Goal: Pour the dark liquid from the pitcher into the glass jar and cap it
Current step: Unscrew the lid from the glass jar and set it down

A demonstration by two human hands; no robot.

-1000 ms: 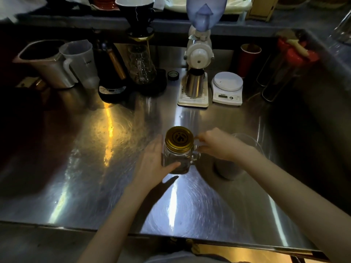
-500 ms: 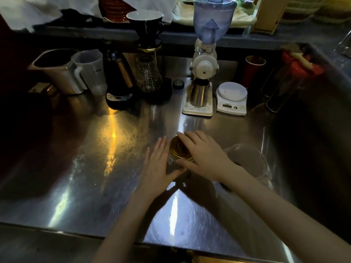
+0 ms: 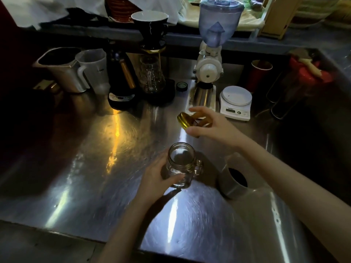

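A clear glass jar [image 3: 181, 164] with a side handle stands upright and uncapped on the steel counter [image 3: 95, 168], and it looks empty. My left hand [image 3: 157, 181] wraps around its left side. My right hand [image 3: 212, 124] holds the gold lid [image 3: 183, 120] tilted on edge, above and behind the jar. A translucent pitcher [image 3: 233, 177] with dark liquid inside stands just right of the jar, partly under my right forearm.
Along the back stand a metal jug [image 3: 60, 71], a plastic measuring jug [image 3: 94, 69], a black kettle [image 3: 121, 80], a glass server under a dripper [image 3: 152, 73], a coffee grinder [image 3: 210, 59], a white scale [image 3: 235, 102] and a red cup [image 3: 258, 74]. The counter's front edge is near.
My right hand went from the jar's handle onto the gold lid, took it off and lifted it up and back. My left hand stayed on the jar, which now stands uncapped.
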